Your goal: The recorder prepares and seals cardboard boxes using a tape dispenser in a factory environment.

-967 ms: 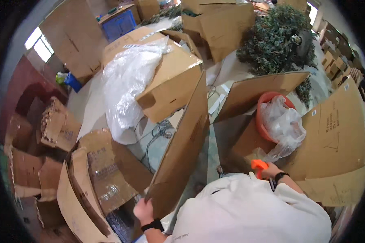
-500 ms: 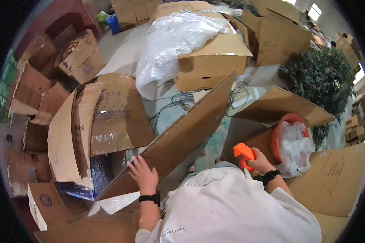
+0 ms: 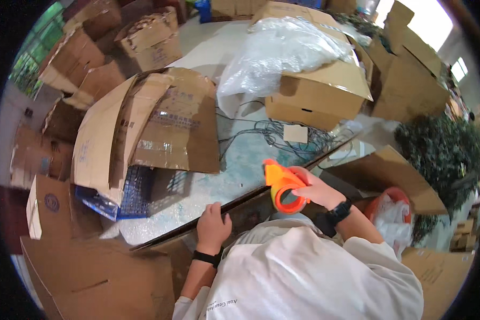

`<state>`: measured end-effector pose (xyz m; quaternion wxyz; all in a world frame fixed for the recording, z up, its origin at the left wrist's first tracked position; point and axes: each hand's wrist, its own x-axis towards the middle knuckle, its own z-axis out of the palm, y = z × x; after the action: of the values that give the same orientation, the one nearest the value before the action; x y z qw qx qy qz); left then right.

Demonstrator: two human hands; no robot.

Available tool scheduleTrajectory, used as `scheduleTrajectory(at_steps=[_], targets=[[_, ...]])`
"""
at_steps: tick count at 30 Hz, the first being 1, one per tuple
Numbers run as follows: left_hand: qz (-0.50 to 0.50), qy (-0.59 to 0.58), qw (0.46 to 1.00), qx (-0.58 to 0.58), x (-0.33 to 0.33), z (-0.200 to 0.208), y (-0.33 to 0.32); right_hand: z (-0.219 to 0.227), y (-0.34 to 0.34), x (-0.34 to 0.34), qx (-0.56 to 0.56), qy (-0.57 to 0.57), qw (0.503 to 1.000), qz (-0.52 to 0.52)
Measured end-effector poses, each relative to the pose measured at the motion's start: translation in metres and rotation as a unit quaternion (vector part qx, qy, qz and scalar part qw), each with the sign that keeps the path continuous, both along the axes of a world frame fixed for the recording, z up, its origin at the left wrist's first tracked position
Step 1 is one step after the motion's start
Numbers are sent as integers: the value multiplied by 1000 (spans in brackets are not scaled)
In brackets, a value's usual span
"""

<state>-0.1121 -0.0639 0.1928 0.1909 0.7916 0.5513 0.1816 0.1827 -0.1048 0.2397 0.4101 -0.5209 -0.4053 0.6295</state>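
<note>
My right hand (image 3: pixel 321 189) is wrapped round the grip of an orange tape dispenser (image 3: pixel 280 176), with its round opening toward me, just on my side of the cardboard edge. My left hand (image 3: pixel 213 230), fingers curled together, holds the top edge of a long brown cardboard flap (image 3: pixel 245 207) running across in front of me. The flap shows nearly edge-on and slants up to the right. Dark wrist bands sit on both wrists.
Beyond the flap stands a cardboard-covered blue plastic crate (image 3: pixel 137 192). Cables (image 3: pixel 272 133) lie on the floor near a large carton (image 3: pixel 314 101) draped with clear plastic wrap (image 3: pixel 288 58). To the right are a red tub (image 3: pixel 386 198) holding plastic and leafy greenery (image 3: pixel 440 160).
My right hand has brought the tape dispenser leftward and up toward the flap. My left hand has gone from spread fingers to curled ones. The flap now appears more edge-on, and the view has shifted.
</note>
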Motion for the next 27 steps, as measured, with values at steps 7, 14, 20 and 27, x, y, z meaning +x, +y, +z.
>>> scheduleTrajectory(at_steps=[7, 14, 20, 27], targets=[[-209, -27, 977, -27, 42, -1, -25, -51, 43, -21, -118, 142, 972, 143], [-102, 94, 975, -175, 68, -27, -32, -67, 81, -18, -157, 201, 952, 167], [-68, 132, 967, -207, 70, -18, -47, -81, 142, -31, 132, -120, 964, 197], [-3, 124, 965, -232, 50, 3, -90, -81, 211, -12, 189, -131, 965, 123]])
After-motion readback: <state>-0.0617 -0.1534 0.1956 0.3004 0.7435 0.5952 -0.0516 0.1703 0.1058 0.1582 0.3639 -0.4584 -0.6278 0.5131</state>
